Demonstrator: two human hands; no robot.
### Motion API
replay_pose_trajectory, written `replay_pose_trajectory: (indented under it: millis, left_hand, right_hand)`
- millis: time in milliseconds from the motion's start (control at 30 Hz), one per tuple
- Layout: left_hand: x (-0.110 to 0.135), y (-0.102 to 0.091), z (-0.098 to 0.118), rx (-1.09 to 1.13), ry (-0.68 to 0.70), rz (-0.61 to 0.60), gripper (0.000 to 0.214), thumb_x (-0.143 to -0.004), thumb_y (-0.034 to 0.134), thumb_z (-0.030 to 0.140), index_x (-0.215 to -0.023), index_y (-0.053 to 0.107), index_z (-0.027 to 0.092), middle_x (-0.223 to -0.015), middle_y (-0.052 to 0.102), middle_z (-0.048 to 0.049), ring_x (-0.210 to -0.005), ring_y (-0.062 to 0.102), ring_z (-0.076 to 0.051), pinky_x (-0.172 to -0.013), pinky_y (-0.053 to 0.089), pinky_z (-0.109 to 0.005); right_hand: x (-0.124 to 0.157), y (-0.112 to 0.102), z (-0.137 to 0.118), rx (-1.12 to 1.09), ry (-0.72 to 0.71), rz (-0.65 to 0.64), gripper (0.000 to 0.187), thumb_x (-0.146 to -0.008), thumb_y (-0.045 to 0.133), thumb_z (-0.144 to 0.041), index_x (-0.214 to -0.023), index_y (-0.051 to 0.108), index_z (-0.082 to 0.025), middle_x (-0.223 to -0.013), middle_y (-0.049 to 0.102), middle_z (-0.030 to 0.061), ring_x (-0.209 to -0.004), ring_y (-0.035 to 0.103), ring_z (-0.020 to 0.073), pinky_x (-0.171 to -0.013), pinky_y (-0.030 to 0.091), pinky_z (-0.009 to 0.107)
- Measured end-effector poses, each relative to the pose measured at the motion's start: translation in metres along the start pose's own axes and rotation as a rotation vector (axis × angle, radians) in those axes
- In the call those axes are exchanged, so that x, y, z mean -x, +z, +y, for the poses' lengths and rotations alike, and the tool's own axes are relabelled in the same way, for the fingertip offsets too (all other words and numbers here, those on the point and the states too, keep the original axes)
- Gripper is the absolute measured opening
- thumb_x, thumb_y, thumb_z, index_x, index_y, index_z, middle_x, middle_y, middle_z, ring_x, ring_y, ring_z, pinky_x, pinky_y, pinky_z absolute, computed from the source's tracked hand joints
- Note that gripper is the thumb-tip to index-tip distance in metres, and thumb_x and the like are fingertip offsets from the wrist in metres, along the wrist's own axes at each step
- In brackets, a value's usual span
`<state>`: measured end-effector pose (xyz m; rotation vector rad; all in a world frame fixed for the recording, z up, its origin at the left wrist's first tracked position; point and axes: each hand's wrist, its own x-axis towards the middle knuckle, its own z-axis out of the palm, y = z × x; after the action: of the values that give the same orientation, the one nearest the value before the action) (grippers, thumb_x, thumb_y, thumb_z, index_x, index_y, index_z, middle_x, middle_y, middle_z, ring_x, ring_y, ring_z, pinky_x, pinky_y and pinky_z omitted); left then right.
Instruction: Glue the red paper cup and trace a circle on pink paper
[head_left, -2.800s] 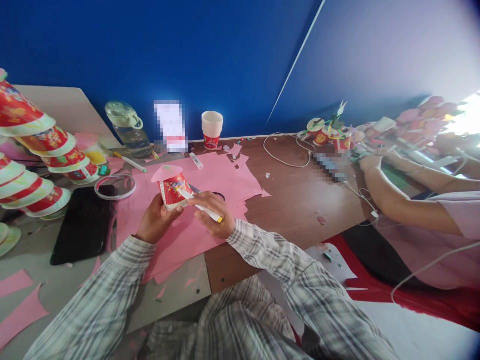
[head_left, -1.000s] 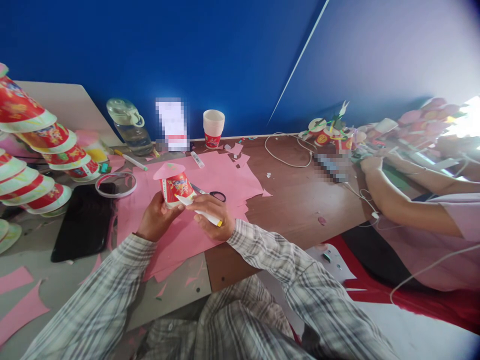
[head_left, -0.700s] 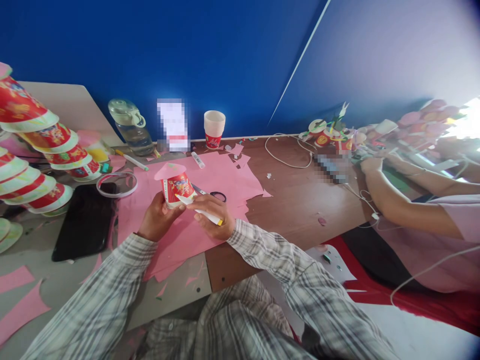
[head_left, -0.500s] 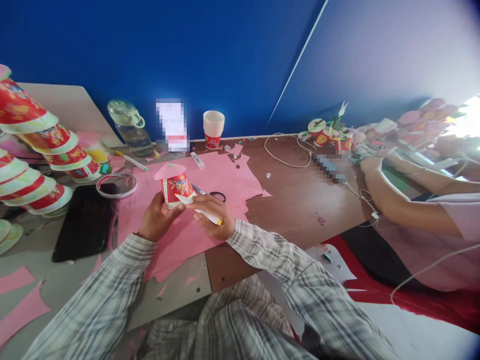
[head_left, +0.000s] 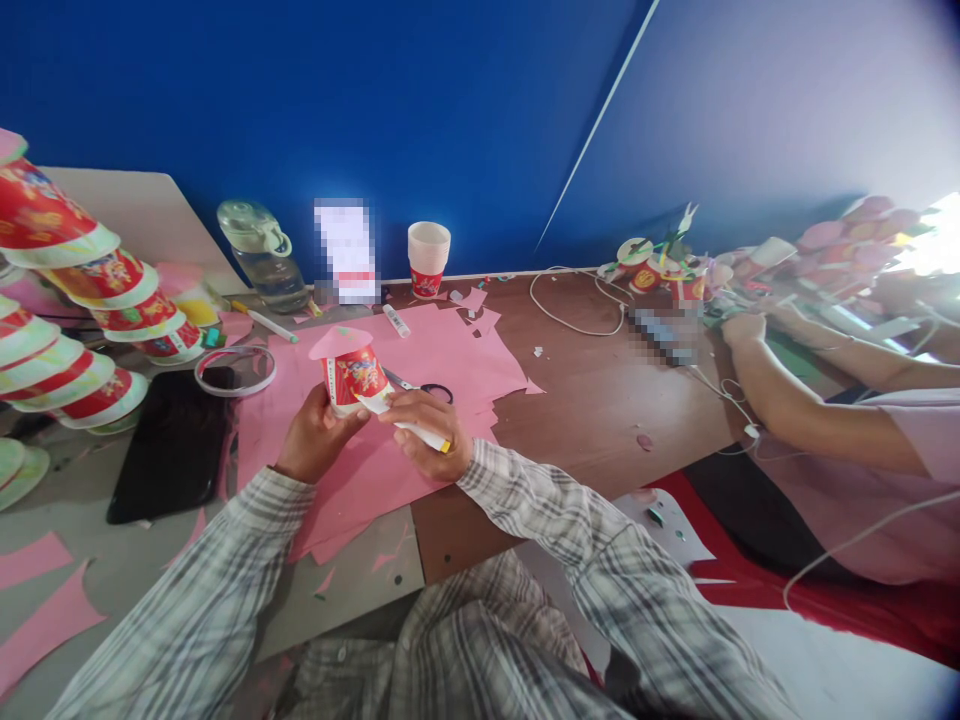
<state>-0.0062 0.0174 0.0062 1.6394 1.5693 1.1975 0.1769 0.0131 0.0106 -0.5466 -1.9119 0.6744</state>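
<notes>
My left hand (head_left: 319,440) is wrapped round the lower left of a red printed paper cup (head_left: 358,376), which has a pink paper disc (head_left: 341,343) on its top. In my right hand (head_left: 431,435) is a white marker (head_left: 421,432) with a yellow end, its tip against or very near the cup's lower side. Scissors (head_left: 436,393) with dark handles lie just behind my right hand, partly hidden. Beneath both hands spreads pink paper (head_left: 450,350). A glue stick (head_left: 396,321) rests on that paper behind the cup.
Stacked decorated cups (head_left: 127,280) lean at the left, near a black phone (head_left: 171,445) and a roll of tape (head_left: 235,371). Along the wall stand a water bottle (head_left: 262,255) and white cups (head_left: 428,262). A co-worker's arms (head_left: 795,400) rest at the right, by a power strip (head_left: 660,337).
My right hand and the marker have shifted slightly right along the cup's lower side. My left hand keeps its hold on the cup.
</notes>
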Motion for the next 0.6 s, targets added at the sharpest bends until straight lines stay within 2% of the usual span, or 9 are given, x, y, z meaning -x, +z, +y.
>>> replay_pose_trajectory:
  millis: [267,600]
  left_hand:
    - [-0.0011,-0.0009,0.0006,0.047,-0.013,-0.001,0.054,-0.058,0.053,0.052,-0.093,0.05,0.011,-0.088,0.06,-0.0117,-0.08,0.055,-0.023,-0.07,0.043,-0.04]
    - [-0.0014,-0.0016,0.0037,0.071,-0.029,-0.02,0.056,-0.058,0.054,0.053,-0.095,0.049,0.011,-0.091,0.06,-0.0123,-0.082,0.055,-0.024,-0.072,0.043,-0.041]
  right_hand:
    - [-0.0001,-0.0062,-0.0024,-0.006,0.002,0.056,0.023,-0.083,0.048,-0.016,-0.103,0.059,-0.015,-0.087,0.067,0.0085,-0.092,0.063,0.0194,-0.091,0.055,0.039]
    - [0.0011,-0.0006,0.0002,-0.003,0.025,0.056,0.022,-0.084,0.049,-0.017,-0.103,0.059,-0.016,-0.09,0.068,0.0083,-0.096,0.063,0.0192,-0.093,0.054,0.038]
